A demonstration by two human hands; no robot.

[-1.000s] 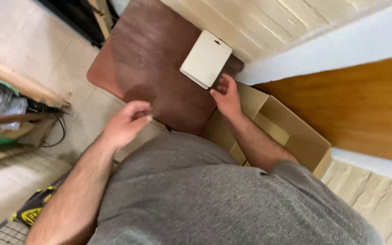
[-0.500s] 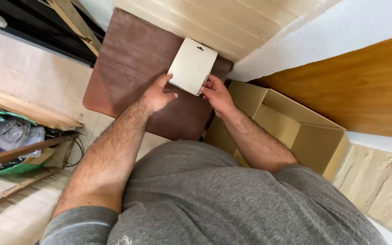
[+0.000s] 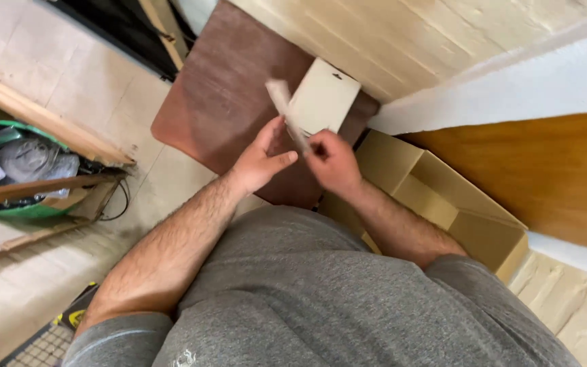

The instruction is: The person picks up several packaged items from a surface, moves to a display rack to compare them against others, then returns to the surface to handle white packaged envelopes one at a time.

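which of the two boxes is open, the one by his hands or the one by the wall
The brown cardboard box by the wooden wall is open, its flaps up and its inside showing. The small white box on the dark brown board is shut flat.

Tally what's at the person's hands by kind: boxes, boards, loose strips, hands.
Boxes: 2 — small white box, open cardboard box
Brown board: 1
Pale strip: 1, blurred, at right hand
Hands: 2 — left hand, and the right
Total: 6

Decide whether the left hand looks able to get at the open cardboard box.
Probably not directly: the cardboard box lies right of the body, beyond the right hand, which crosses the left hand's path.
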